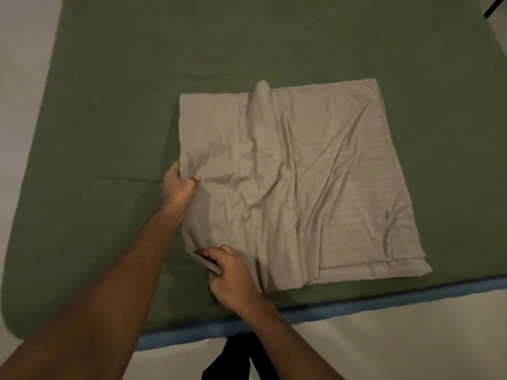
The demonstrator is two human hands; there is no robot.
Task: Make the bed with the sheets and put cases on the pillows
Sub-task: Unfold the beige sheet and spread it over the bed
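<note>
While the beige pillowcase [296, 182] lies near the bed's [109, 105] front edge, my left hand [179, 187] pinches its left side and my right hand [231, 275] grips its near-left corner.

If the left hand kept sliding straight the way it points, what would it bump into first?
Only more of the wrinkled beige folded cloth that the left hand already grips; beyond it, bare green fitted sheet.

A bedroom at home, seen from where I stand at the bedside.

A mattress [356, 304] fills most of the frame under me, covered by a green sheet [109, 119], with a blue edge showing along the lower side. A beige folded cloth [315, 174] lies on it at centre. Pale plain floor shows on the left and along the bottom right.
</note>
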